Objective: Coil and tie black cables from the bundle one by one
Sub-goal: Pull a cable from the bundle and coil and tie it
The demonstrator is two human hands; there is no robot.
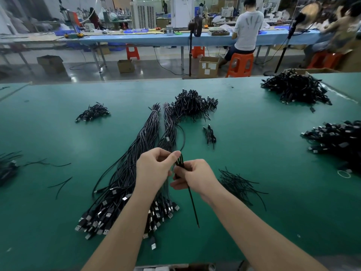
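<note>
While you are folding 1 cable out of the bundle, the following labels are applying.

Left hand (156,167): you are curling its fingers and pinching the top of the folded cable (180,163) between thumb and fingertip.

Right hand (195,177): you are gripping the folded strands from the side, just below the left hand's pinch.

Cable position: it is hanging between both hands above the bundle (125,180), 1 loose tail trailing down toward you and another strand looping back to the far end.

Technique: you are likely doing best by keeping the folds even and the pinch firm while adding the tie.

Ties (237,182): thin, stiff black strands are lying in a loose heap beside your right forearm.

Materials: the cables are looking smooth, round and pliant, ending in boxy metal plugs (97,222).

Table (273,153): a matte green mat is covering it.

Finished coils (192,104): a bristly black pile is sitting beyond the bundle.
</note>
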